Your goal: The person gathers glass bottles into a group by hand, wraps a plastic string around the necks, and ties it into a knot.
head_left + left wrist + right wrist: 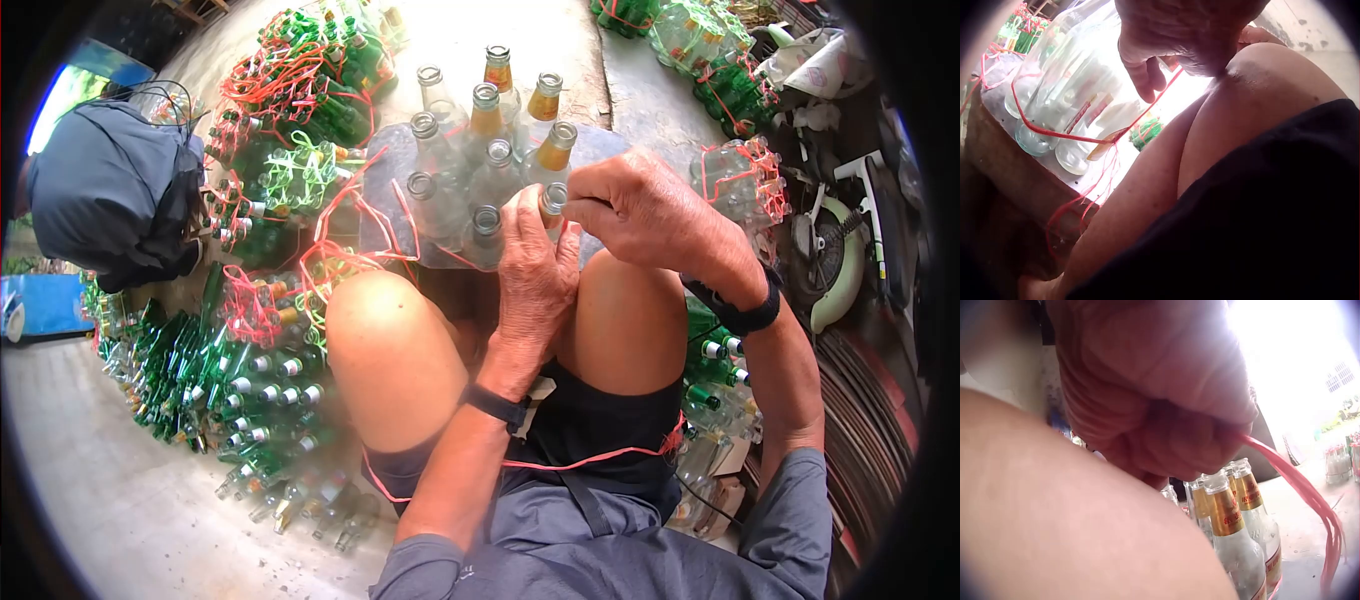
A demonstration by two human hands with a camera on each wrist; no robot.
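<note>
**Your right hand grips the pink string near the clear bottles**

The clear bottles stand upright, close together, on the grey table before your knees. Your right hand is closed around the string, and a length of it comes out from the fist. Your left hand is just beside, with fingers near a bottle neck; whether it also pinches string, I cannot tell. In the left wrist view, string passes across the bottles. At your left are many green bottles.

Grey short-sleeved shirt; black shorts; black left-wrist strap; black right-wrist strap.
</note>
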